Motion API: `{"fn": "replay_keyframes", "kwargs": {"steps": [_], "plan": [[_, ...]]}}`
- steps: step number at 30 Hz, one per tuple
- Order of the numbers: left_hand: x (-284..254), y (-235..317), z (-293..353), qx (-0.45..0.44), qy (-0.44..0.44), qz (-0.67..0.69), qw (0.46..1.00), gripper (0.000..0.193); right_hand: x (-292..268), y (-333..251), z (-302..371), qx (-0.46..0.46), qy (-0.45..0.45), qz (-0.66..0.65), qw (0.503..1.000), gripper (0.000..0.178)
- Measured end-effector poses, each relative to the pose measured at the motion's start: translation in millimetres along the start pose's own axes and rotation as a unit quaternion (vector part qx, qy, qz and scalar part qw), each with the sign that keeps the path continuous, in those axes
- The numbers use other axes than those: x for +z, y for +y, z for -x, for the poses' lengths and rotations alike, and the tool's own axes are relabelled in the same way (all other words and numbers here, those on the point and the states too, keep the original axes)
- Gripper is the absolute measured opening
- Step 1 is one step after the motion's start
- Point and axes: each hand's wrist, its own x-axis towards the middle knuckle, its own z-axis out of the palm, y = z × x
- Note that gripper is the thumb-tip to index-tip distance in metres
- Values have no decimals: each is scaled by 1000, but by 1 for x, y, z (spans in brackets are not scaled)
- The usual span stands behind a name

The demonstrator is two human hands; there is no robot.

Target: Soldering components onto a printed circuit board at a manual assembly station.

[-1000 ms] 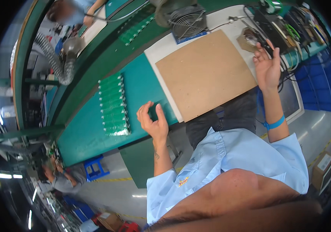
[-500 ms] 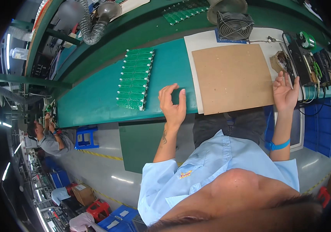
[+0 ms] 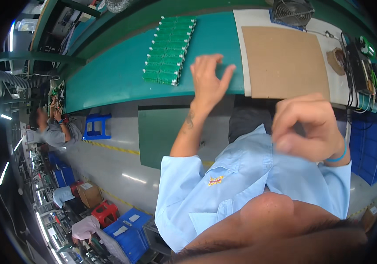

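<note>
While one stack of green boards lies near the table edge, the left hand hovers spread beside it; the right hand curls, empty, raised.

Left hand is spread open, fingers up and thumb out to the right, palm hovering over the near edge of the teal bench mat; nothing is held in it; just to its left lies a batch of green circuit boards, narrow strips laid side by side in one flat, tidy column running away from the bench edge. Right hand is raised close to the camera, fingers curled inward toward the thumb; whether it pinches anything cannot be told.
</note>
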Motion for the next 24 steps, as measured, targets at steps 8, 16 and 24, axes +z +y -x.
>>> {"fn": "replay_keyframes", "kwargs": {"steps": [8,16,24], "plan": [[-66,-17,34,-196,173,163,951,33,47,-28,-35,-176,-21,52,983,28],[-112,-49,83,-326,345,452,755,46,20,57,-159,21,72,4,997,36],[-135,-48,80,-409,339,664,527,62,1,187,-282,152,55,148,976,58]]}}
